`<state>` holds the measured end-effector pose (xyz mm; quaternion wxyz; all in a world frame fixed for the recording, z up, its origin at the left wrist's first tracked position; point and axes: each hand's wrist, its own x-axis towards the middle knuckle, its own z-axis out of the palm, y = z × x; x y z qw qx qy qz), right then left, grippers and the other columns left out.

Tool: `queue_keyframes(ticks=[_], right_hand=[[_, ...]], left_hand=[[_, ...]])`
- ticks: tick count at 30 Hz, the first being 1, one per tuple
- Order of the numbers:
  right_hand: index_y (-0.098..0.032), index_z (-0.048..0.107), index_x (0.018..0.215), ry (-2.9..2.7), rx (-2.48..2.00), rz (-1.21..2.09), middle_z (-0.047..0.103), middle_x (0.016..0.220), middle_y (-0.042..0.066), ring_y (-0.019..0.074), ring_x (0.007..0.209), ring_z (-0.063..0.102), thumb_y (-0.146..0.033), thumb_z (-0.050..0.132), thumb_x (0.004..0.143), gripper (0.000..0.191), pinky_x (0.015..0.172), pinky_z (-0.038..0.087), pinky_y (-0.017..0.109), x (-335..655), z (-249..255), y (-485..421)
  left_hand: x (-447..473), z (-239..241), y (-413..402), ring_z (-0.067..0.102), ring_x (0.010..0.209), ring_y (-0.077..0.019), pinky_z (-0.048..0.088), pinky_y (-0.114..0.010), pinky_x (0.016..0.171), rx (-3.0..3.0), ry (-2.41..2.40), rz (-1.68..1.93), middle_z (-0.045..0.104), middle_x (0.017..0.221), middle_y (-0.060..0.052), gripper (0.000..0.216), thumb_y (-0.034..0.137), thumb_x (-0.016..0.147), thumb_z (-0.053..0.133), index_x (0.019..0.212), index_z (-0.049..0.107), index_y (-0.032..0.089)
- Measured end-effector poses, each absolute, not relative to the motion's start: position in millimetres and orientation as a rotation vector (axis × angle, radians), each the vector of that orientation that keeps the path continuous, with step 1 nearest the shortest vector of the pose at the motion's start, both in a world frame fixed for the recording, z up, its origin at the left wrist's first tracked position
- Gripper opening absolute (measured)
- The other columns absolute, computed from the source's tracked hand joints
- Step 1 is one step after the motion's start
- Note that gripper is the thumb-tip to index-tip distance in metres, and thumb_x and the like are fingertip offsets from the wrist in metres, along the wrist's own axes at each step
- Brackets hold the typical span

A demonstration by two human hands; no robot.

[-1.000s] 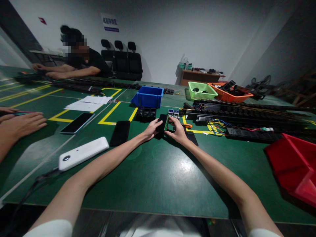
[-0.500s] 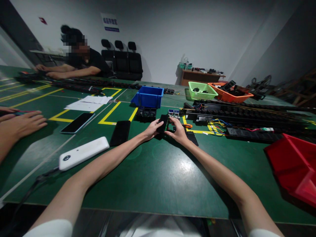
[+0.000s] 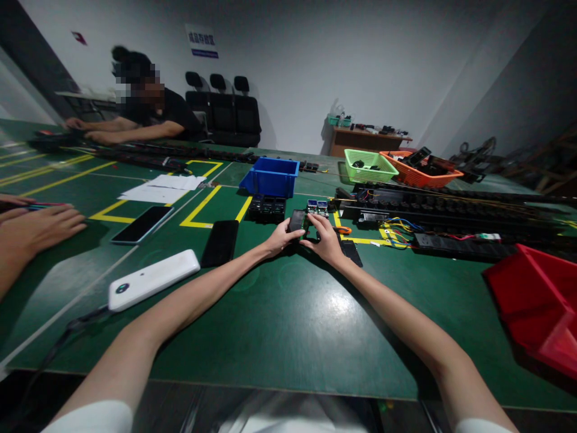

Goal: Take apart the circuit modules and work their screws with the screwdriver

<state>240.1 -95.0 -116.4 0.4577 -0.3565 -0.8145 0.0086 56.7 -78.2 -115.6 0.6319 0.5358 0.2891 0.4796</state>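
Observation:
My left hand is closed on a small black rectangular module, thumb across its near side. Green, like a circuit board, shows along the module's right edge. My right hand curves around that edge, thumb and fingertips at its lower and upper corners. Just behind the module stand small units with blue-and-white tops. Several black modules sit in a group to the left, in front of a blue bin. An orange-handled tool and a dark flat object lie beside my right hand.
A black phone, a white power bank with a cable and a pale-edged phone lie left. Another person's hand rests at far left. Wired black rails and a red bin are right.
The black module has tilted in my hands, so its face now catches more light and looks greyer. My arms have barely moved.

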Motion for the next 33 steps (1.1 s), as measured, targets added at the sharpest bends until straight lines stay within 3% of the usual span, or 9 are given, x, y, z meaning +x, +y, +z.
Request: queue_keyframes(ticks=[5, 11, 16, 21, 26, 33], right_hand=[[-0.025, 0.031, 0.148, -2.073, -0.844, 0.002, 0.047, 0.143, 0.012, 0.0254, 0.131, 0.046, -0.034, 0.068, 0.083, 0.075, 0.108, 0.043, 0.045, 238.5, -113.1, -100.5], [-0.022, 0.057, 0.126, -2.167, -0.839, -0.116, 0.052, 0.137, 0.013, 0.0262, 0.124, 0.051, -0.037, 0.063, 0.086, 0.043, 0.101, 0.048, 0.044, 235.6, -111.0, -106.2], [-0.025, 0.062, 0.117, -2.208, -0.879, -0.145, 0.055, 0.133, 0.011, 0.0253, 0.12, 0.053, -0.028, 0.057, 0.089, 0.029, 0.096, 0.05, 0.043, 234.2, -110.6, -106.2], [-0.028, 0.064, 0.115, -2.14, -0.961, -0.12, 0.058, 0.127, 0.008, 0.0248, 0.115, 0.056, -0.021, 0.051, 0.091, 0.029, 0.095, 0.05, 0.042, 234.5, -109.9, -105.6], [-0.026, 0.065, 0.116, -2.038, -1.05, -0.109, 0.061, 0.118, 0.009, 0.0243, 0.111, 0.056, -0.019, 0.045, 0.093, 0.031, 0.095, 0.049, 0.041, 236.5, -109.3, -105.0], [-0.023, 0.061, 0.118, -2.079, -1.02, -0.125, 0.06, 0.12, 0.01, 0.0254, 0.113, 0.056, -0.023, 0.048, 0.091, 0.03, 0.096, 0.049, 0.04, 234.5, -105.4, -111.6]], left_hand=[[55.7, -114.3, -75.1, 0.069, 0.092, -0.023, 0.053, -0.035, 0.081, 1.12, 0.598, 1.079, 0.069, 0.106, -0.011, 0.058, 0.028, 0.069, 0.076, 0.12, 0.054, 0.015], [48.3, -112.1, -71.6, 0.07, 0.079, -0.018, 0.055, -0.032, 0.073, 0.916, 0.634, 1.069, 0.071, 0.097, -0.007, 0.04, 0.023, 0.072, 0.067, 0.111, 0.057, 0.017], [47.4, -112.9, -68.5, 0.069, 0.08, -0.0177, 0.055, -0.032, 0.08, 0.815, 0.607, 1.107, 0.073, 0.09, -0.007, 0.036, 0.015, 0.07, 0.064, 0.106, 0.06, 0.014], [47.5, -112.8, -68.4, 0.068, 0.088, -0.0195, 0.054, -0.031, 0.083, 0.828, 0.556, 1.045, 0.072, 0.098, -0.012, 0.031, 0.019, 0.074, 0.063, 0.103, 0.066, 0.008], [45.7, -118.0, -65.3, 0.066, 0.08, -0.0138, 0.054, -0.029, 0.077, 0.826, 0.626, 1.103, 0.071, 0.092, -0.005, 0.031, 0.019, 0.072, 0.071, 0.101, 0.065, 0.014], [47.3, -118.2, -66.7, 0.066, 0.089, -0.0127, 0.053, -0.029, 0.084, 0.859, 0.598, 1.14, 0.069, 0.102, -0.003, 0.04, 0.016, 0.068, 0.077, 0.106, 0.062, 0.017]])
